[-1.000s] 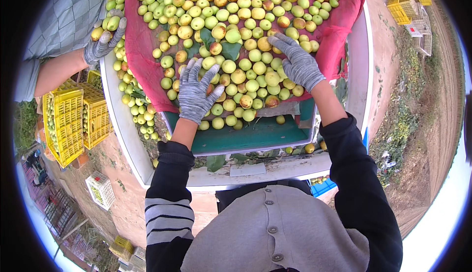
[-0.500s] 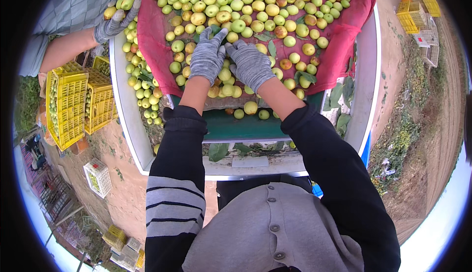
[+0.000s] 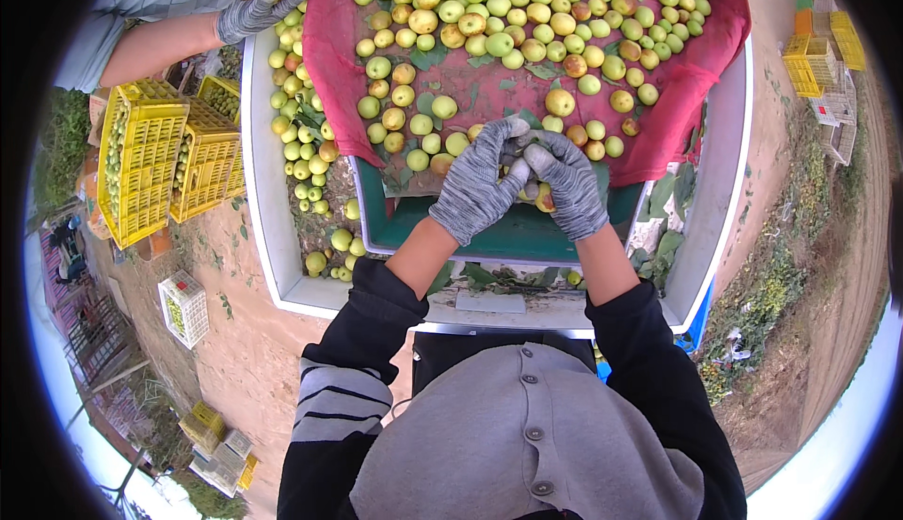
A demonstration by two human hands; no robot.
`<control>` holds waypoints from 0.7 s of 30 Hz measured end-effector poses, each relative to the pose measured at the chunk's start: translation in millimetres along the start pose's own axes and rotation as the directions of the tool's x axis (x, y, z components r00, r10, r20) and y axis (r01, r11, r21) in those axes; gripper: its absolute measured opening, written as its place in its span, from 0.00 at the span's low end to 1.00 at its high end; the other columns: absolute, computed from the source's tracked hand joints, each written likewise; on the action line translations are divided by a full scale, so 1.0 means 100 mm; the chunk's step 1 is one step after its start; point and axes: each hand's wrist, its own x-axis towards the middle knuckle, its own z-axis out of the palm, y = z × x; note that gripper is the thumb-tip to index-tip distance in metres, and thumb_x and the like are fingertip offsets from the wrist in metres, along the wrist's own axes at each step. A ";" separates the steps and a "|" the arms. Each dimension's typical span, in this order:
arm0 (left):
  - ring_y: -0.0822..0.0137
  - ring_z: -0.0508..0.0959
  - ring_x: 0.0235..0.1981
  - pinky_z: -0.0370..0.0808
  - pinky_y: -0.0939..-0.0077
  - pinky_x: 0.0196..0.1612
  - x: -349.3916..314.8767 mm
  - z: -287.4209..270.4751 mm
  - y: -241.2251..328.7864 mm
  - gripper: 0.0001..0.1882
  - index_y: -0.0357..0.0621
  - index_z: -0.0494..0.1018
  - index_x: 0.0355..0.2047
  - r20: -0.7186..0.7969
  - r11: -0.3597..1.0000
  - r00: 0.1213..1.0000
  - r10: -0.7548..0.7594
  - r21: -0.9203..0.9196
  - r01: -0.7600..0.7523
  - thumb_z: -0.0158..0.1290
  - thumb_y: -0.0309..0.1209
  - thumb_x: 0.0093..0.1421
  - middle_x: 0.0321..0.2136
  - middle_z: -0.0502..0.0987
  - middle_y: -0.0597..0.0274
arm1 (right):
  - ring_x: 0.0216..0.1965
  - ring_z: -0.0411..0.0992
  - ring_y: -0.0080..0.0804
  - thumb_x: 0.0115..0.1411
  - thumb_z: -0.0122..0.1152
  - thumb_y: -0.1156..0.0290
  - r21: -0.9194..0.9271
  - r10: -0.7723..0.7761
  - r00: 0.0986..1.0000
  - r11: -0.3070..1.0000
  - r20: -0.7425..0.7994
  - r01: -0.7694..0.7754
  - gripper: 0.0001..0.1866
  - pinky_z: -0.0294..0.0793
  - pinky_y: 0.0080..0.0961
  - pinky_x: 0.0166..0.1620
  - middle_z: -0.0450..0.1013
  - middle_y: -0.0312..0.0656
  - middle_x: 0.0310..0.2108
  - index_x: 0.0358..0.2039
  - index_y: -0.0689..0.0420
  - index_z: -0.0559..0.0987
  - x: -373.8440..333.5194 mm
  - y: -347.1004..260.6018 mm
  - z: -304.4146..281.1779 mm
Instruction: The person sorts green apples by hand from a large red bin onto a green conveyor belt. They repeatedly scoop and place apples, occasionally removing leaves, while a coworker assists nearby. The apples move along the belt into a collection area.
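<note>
Our gloves: grey speckled knit on our left hand [image 3: 475, 186] and right hand [image 3: 567, 186].
Our sleeves: black, with white stripes on the left sleeve [image 3: 343, 398].
Our vest [image 3: 513, 435]: grey.
Fruit [image 3: 499, 45]: yellow-green, some blushed orange-brown.
Cloth [image 3: 677, 97]: red.
Tray [image 3: 263, 210]: white rim; inner bin [image 3: 513, 238] teal.
Crates [image 3: 155, 158]: yellow.
Co-worker's glove [image 3: 259, 12]: grey.
Ground [image 3: 249, 351]: tan.

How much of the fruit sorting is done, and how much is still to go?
Not far along. Done: some fruit already lies in the white side channel and fills the yellow crates. In hand: the left hand and right hand, both gloved, are cupped together around a few fruits at the red cloth's lower edge. Left: a large pile of fruit covers the cloth.
</note>
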 end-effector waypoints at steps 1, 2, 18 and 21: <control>0.52 0.72 0.54 0.74 0.67 0.55 0.03 0.00 0.05 0.30 0.43 0.66 0.58 -0.004 0.982 0.991 0.131 0.141 -0.129 0.60 0.27 0.55 0.52 0.72 0.51 | 0.39 0.73 0.20 0.62 0.63 0.69 -0.079 -0.018 0.987 0.997 -0.160 0.005 0.15 0.74 0.18 0.41 0.77 0.34 0.42 0.48 0.60 0.78 -0.04 0.00 -0.03; 0.52 0.71 0.55 0.73 0.65 0.56 0.10 -0.05 0.05 0.30 0.43 0.66 0.59 -0.004 0.975 0.992 0.122 0.188 -0.120 0.60 0.28 0.55 0.53 0.71 0.50 | 0.35 0.72 0.19 0.63 0.62 0.68 0.037 0.023 0.972 0.999 -0.233 -0.014 0.15 0.74 0.15 0.35 0.76 0.35 0.41 0.49 0.59 0.77 -0.11 -0.02 -0.10; 0.51 0.77 0.50 0.74 0.61 0.54 1.54 -0.89 -0.96 0.32 0.42 0.67 0.56 0.096 0.541 0.910 -0.403 0.827 0.153 0.58 0.47 0.56 0.48 0.75 0.46 | 0.56 0.69 0.40 0.59 0.63 0.48 -0.315 -0.371 0.192 0.310 -0.909 -0.897 0.40 0.68 0.35 0.59 0.69 0.50 0.57 0.64 0.59 0.64 -4.01 -0.45 -2.62; 0.52 0.78 0.48 0.74 0.60 0.52 1.39 -0.93 -0.73 0.32 0.41 0.70 0.51 0.052 0.590 0.887 -0.458 0.765 0.260 0.61 0.50 0.52 0.43 0.78 0.47 | 0.57 0.68 0.37 0.63 0.61 0.55 -0.454 -0.534 0.345 0.083 -0.772 -0.887 0.34 0.67 0.34 0.60 0.68 0.49 0.59 0.63 0.62 0.65 -3.94 -0.51 -2.24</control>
